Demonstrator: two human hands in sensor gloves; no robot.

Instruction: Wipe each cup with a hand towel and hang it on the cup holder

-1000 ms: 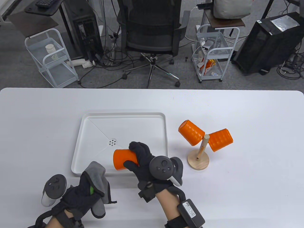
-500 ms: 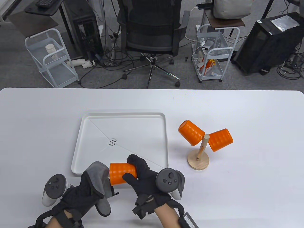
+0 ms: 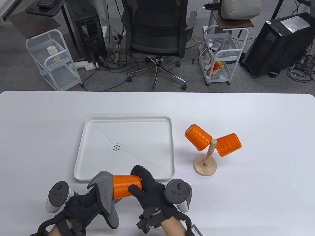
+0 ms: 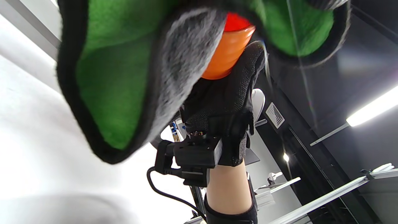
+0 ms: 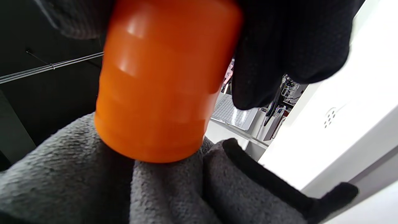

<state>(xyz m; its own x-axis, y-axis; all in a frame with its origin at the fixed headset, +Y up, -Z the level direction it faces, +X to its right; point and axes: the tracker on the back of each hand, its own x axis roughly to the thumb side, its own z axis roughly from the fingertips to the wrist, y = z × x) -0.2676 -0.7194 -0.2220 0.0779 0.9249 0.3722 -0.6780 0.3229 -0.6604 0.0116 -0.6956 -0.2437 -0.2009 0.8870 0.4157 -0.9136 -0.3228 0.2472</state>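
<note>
a: what are the fingers doing?

b: the right hand (image 3: 150, 188) curls thumb and fingers round the orange cup (image 3: 125, 186), held sideways just above the table's near edge, below the tray (image 3: 169, 147). the left hand (image 3: 81, 209) grips the grey hand towel (image 3: 104, 194), which meets the cup's end.

a: how will it handle?

b: it looks light, stiff, smooth plastic, likely slippery; grip the ribbed wall. two cups already hang on the cup holder (image 3: 205, 167).
</note>
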